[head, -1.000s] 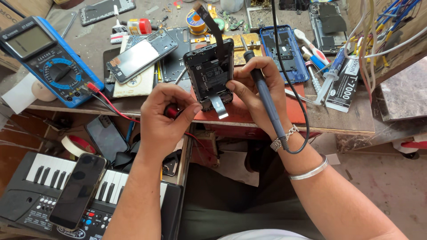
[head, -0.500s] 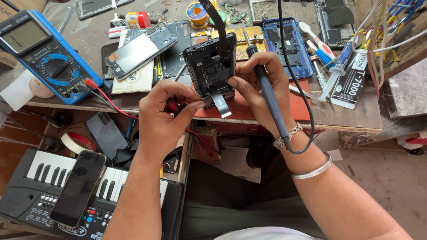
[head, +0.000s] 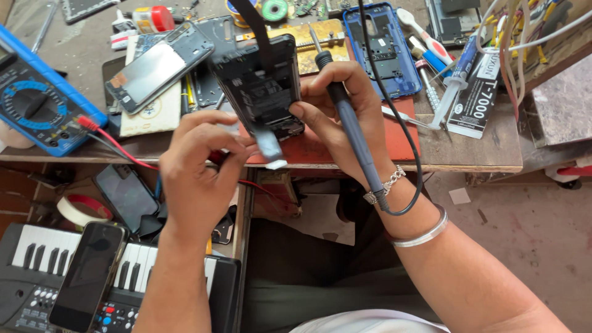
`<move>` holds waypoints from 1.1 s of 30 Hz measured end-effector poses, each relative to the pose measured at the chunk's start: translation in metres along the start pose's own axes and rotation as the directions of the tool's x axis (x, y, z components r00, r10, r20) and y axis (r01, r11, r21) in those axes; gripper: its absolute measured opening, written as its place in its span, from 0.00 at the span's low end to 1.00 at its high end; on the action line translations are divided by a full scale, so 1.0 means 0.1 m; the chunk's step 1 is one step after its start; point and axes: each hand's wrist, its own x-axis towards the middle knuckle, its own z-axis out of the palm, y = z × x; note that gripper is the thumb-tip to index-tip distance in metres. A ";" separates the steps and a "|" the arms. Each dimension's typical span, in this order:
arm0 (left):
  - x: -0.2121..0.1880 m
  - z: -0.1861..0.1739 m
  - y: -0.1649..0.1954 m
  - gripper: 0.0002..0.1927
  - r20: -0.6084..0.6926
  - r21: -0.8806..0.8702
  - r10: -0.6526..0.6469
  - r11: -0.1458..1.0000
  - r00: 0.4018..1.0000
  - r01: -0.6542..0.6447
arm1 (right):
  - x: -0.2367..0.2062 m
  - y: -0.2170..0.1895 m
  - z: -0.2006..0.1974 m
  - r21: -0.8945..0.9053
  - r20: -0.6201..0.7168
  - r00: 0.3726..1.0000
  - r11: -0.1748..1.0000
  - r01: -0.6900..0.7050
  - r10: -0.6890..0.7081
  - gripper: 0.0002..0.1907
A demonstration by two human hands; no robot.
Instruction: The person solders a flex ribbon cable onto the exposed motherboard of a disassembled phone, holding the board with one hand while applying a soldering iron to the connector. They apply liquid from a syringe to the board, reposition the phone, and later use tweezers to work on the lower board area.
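Left hand (head: 197, 166) fingers pinching pale flex ribbon (head: 269, 147) clear of opened black phone (head: 262, 86), right hand (head: 345, 117) steadying it at worktop (head: 468, 154) front edge, blue-handled soldering iron (head: 348, 123) parked in closed fingers.

bench: worn wooden worktop (head: 481, 157), cluttered | floor: bare grey concrete (head: 530, 246), dusty | wall: brick (head: 15, 191) under the bench at left | light: soft daylight, weak shadows

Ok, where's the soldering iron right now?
In the head view, the soldering iron is in the right hand, tip up, just right of the opened phone at the bench's front edge.
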 end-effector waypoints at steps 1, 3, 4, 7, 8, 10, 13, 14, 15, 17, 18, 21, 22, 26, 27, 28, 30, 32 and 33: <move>0.01 0.01 0.00 0.10 0.001 0.012 0.001 1.000 1.000 -0.001 | 0.00 0.01 -0.02 -0.001 -0.003 1.000 1.000 0.000 0.000 0.19; 0.01 0.03 0.00 0.10 0.003 0.032 -0.003 0.999 1.000 0.003 | 0.00 0.03 -0.07 0.003 -0.001 1.000 1.000 0.003 -0.003 0.18; 0.01 0.06 -0.01 0.10 -0.006 0.012 -0.028 1.000 1.000 0.028 | 0.01 0.05 -0.09 0.009 0.005 1.000 1.000 0.009 -0.009 0.17; 0.04 0.09 -0.04 0.10 -0.024 -0.030 -0.063 0.998 0.998 0.062 | 0.00 0.07 -0.14 -0.022 -0.007 1.000 0.999 -0.024 0.023 0.18; 0.06 0.11 -0.05 0.10 -0.020 -0.037 -0.045 0.998 0.999 0.044 | -0.01 0.07 -0.13 -0.038 -0.016 0.999 0.998 -0.041 0.041 0.18; 0.07 0.12 -0.07 0.11 0.007 -0.080 -0.031 0.996 1.000 0.031 | -0.01 0.08 -0.13 -0.059 -0.002 1.000 0.998 -0.010 0.010 0.17; 0.07 0.14 -0.10 0.13 0.072 -0.144 -0.021 0.989 0.997 0.031 | 0.01 0.08 -0.13 -0.036 0.026 1.000 0.999 0.009 -0.008 0.16; 0.07 0.15 -0.10 0.13 0.085 -0.136 -0.003 0.991 0.996 0.015 | 0.02 0.08 -0.13 -0.018 0.031 0.999 1.000 0.008 -0.008 0.16; 0.07 0.16 -0.10 0.14 0.099 -0.128 0.015 0.992 0.995 -0.002 | 0.03 0.07 -0.13 0.000 0.037 0.999 1.000 0.008 -0.008 0.16; 0.07 0.16 -0.10 0.12 0.125 -0.105 -0.028 0.994 0.992 0.041 | 0.04 0.07 -0.14 0.036 0.039 0.999 0.999 0.002 -0.003 0.17; 0.07 0.16 -0.11 0.12 0.138 -0.094 -0.049 0.994 0.989 0.062 | 0.05 0.07 -0.13 0.028 0.036 0.999 1.000 -0.005 0.004 0.17; 0.06 0.16 -0.13 0.12 0.145 -0.120 0.036 0.993 0.989 -0.019 | 0.05 0.07 -0.12 -0.011 0.029 1.000 1.000 -0.006 0.007 0.16; 0.06 0.15 -0.15 0.13 0.130 -0.114 0.035 0.993 0.991 -0.020 | 0.05 0.07 -0.12 -0.035 0.025 1.000 0.999 0.005 -0.004 0.15; 0.04 0.15 -0.20 0.14 0.091 -0.102 0.019 0.995 0.996 -0.010 | 0.06 0.09 -0.13 -0.049 0.004 1.000 0.999 0.010 -0.009 0.16; 0.03 0.16 -0.21 0.14 0.087 -0.103 0.013 0.995 0.996 -0.004 | 0.06 0.09 -0.14 -0.016 0.015 1.000 1.000 -0.014 0.014 0.16; 0.03 0.17 -0.22 0.14 0.088 -0.110 0.001 0.994 0.996 0.009 | 0.05 0.09 -0.16 0.017 0.025 0.999 0.999 -0.038 0.038 0.17; 0.04 0.19 -0.24 0.14 0.091 -0.124 -0.019 0.992 0.996 0.031 | 0.05 0.09 -0.19 0.041 0.039 0.997 0.997 -0.068 0.066 0.16; 0.05 0.22 -0.25 0.13 0.092 -0.106 -0.020 0.994 0.996 0.030 | 0.04 0.09 -0.22 0.026 0.045 0.996 0.997 -0.075 0.074 0.15; 0.07 0.23 -0.26 0.13 0.092 -0.096 -0.020 0.995 0.996 0.029 | 0.03 0.09 -0.24 0.020 0.048 0.996 0.997 -0.076 0.075 0.15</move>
